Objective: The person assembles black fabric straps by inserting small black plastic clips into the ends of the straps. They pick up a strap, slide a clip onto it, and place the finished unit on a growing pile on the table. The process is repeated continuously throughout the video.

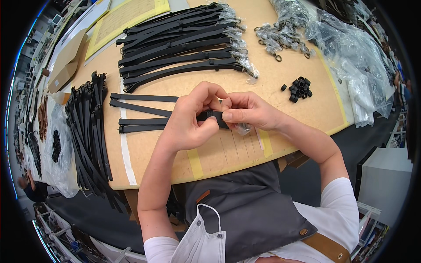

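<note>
Over the middle of the table, my left hand (188,120) and my right hand (254,111) meet at the end of a black strap (214,115). Both hands are closed on it, thumbs and fingers pinching the band. Plastic wrap (243,128) pokes out below my right fingers; what it covers is hidden. To the left, the strap's long tails and another doubled black strap (142,128) lie flat, their right parts covered by my left hand. A small pile of black loops (301,89) lies beyond my right forearm.
A row of black straps (175,53) with wrapped ends spans the table's far side. At left hangs a bundle of black straps (87,136). Wrapped metal hooks (285,39) and clear plastic bags (351,65) lie far right. A brown cardboard piece (68,61) rests far left.
</note>
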Tool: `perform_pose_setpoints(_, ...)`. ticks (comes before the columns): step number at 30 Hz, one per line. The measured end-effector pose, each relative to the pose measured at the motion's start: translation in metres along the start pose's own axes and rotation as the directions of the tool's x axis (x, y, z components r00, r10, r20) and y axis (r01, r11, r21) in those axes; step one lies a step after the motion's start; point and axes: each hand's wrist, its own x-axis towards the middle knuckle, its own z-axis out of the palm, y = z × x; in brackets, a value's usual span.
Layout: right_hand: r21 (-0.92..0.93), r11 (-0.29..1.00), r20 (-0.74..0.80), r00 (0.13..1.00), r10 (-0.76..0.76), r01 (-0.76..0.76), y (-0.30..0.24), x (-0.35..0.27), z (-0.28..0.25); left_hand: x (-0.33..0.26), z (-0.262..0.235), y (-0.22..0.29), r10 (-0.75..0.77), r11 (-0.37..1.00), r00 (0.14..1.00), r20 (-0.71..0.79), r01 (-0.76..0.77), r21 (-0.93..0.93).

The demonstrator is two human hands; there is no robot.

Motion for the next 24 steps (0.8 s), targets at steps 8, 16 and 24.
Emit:
perform_pose_setpoints(8,-0.094,0.995,0.090,0.995,0.048,-0.040,-0.005,0.001,-0.007,-0.002,-0.010,0.002,-0.040,0.998,0.999,0.035,0.039,0.046)
perform_pose_setpoints(16,-0.361,0.924,-0.003,0.991,-0.136,0.125,0.002,0.001,-0.005,-0.001,-0.014,-0.005,0.024,0.946,1.000,-0.010,-0.019,0.323)
perform_pose_setpoints(24,-0.726,0.684,-0.256,0.896,-0.363,0.070,-0.012,0.011,-0.049,-0.003,-0.095,-0.002,0.096,0.665,0.947,-0.306,0.168,0.728)
